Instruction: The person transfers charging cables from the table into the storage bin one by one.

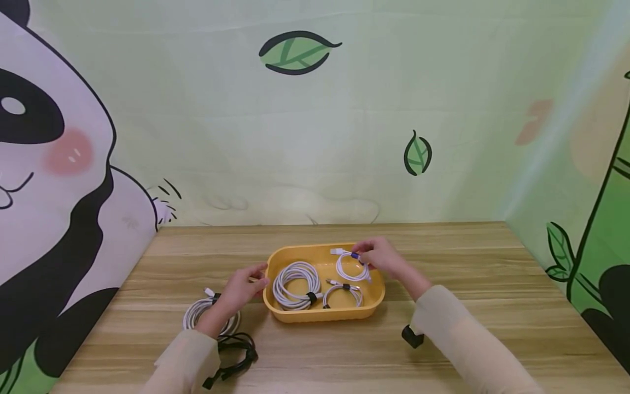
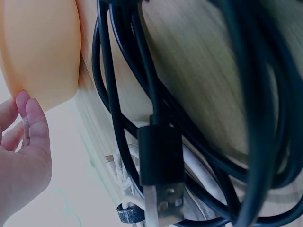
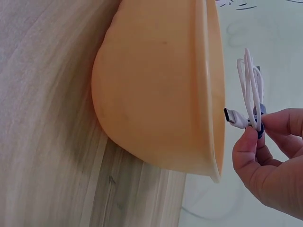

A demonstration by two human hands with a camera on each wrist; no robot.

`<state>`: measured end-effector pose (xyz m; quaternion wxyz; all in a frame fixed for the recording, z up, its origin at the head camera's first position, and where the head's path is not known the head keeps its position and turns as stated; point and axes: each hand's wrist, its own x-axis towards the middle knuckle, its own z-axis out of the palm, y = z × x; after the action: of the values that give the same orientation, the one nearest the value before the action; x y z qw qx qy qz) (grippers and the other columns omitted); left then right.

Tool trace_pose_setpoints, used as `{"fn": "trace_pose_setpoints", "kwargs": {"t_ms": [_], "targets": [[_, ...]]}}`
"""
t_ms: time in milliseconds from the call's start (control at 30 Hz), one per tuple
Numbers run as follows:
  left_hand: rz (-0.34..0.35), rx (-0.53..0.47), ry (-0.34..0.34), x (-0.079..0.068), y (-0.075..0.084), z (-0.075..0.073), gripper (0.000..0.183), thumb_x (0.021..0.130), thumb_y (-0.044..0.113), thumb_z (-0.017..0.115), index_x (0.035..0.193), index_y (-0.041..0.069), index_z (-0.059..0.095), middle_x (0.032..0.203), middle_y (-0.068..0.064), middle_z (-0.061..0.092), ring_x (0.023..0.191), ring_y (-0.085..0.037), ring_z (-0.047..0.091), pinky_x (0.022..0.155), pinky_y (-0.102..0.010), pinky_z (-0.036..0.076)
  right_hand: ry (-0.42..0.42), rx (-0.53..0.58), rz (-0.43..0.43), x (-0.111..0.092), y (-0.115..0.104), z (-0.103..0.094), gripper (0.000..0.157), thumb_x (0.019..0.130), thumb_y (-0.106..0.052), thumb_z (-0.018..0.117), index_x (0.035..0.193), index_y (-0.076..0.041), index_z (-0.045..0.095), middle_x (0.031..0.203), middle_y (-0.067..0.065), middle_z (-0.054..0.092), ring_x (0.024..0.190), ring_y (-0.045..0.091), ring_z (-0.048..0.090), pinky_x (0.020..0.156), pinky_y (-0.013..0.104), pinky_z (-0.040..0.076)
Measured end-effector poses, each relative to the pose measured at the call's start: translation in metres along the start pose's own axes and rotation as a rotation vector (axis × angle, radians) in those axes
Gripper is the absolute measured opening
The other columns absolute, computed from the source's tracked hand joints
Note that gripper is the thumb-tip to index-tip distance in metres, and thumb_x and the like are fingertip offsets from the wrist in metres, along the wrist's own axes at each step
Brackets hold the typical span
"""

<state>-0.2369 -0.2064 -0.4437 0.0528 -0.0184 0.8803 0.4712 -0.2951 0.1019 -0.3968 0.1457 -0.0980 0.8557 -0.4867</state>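
My right hand [image 1: 380, 256] pinches a small coiled white USB cable [image 1: 348, 267] by its dark blue tie, above the right part of a yellow plastic bin [image 1: 322, 315]. In the right wrist view a USB-C plug [image 3: 235, 117] sticks out beside the fingertips [image 3: 247, 137]. My left hand [image 1: 242, 287] touches the bin's left end with its fingertips. Inside the bin lie a large white cable coil [image 1: 276, 287] with a black strap and a smaller white cable [image 1: 331, 296] with a dark tie.
Left of the bin, partly under my left forearm, lie a grey-white cable coil [image 1: 191, 316] and a black USB cable [image 1: 252, 354]. The wooden table [image 1: 443, 251] ends at a printed backdrop [image 1: 344, 164] behind the bin.
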Motion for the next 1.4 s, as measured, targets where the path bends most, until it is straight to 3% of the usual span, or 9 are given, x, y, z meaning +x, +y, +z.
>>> {"fn": "trace_pose_setpoints", "kwargs": {"t_ms": [667,867,1133,1400], "targets": [[-0.004,-0.001,-0.003,-0.002,0.003,-0.001,0.043,0.086,0.007,0.055,0.128,0.002,0.045,0.098,-0.014,0.056,0.082,-0.017,0.056,0.07,-0.032,0.054,0.104,-0.003,0.023,0.018,0.001,0.024,0.025,0.076,0.009,0.051,0.097,0.004,0.063,0.083,0.011,0.055,0.065,0.013,0.049,0.049,0.017,0.043],[0.001,-0.002,-0.006,-0.002,0.003,-0.001,0.043,0.086,0.007,0.055,0.128,0.002,0.045,0.098,-0.014,0.055,0.083,-0.017,0.055,0.07,-0.032,0.054,0.122,-0.008,0.018,0.024,0.005,0.029,0.026,0.073,0.01,0.051,0.096,0.004,0.063,0.083,0.012,0.057,0.064,0.013,0.049,0.05,0.02,0.045],[0.006,-0.003,-0.01,-0.003,0.003,-0.002,0.043,0.086,0.007,0.054,0.128,0.001,0.045,0.099,-0.015,0.056,0.082,-0.017,0.056,0.07,-0.032,0.054,0.129,-0.021,0.005,0.026,0.005,0.035,0.027,0.071,0.013,0.049,0.093,0.006,0.063,0.081,0.013,0.058,0.056,0.01,0.044,0.044,0.014,0.038],[0.005,-0.004,-0.012,-0.003,0.004,-0.002,0.043,0.087,0.007,0.054,0.128,0.001,0.045,0.099,-0.015,0.055,0.082,-0.017,0.056,0.07,-0.033,0.054,0.151,-0.084,0.006,0.031,0.007,0.04,0.027,0.07,0.013,0.05,0.091,0.004,0.065,0.083,0.013,0.06,0.072,0.016,0.051,0.054,0.016,0.042]]}}
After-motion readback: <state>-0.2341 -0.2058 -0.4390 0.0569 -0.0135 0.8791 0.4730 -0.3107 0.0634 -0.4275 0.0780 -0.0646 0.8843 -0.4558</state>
